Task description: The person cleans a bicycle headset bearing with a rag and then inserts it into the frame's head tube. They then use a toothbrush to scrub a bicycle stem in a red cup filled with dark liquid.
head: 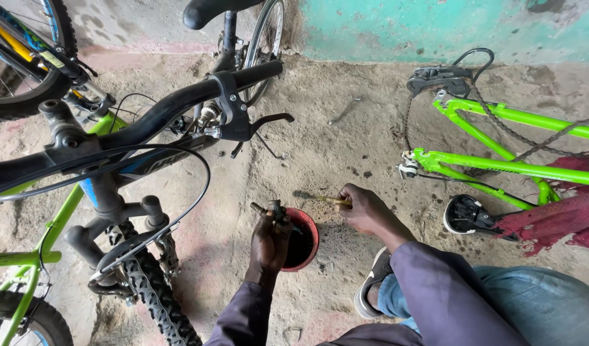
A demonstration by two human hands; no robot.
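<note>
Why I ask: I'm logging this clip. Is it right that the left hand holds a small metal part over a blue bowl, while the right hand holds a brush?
Not quite. The head view shows the bowl is red, not blue. The left hand does hold a small metal part over it, and the right hand holds a brush.

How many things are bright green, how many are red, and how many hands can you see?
Bright green bike frames: 2, one standing at the left, one lying at the right
Red things: 2, the small red bowl and the red cloth
Hands: 2, left hand and right hand
Total: 6
</note>
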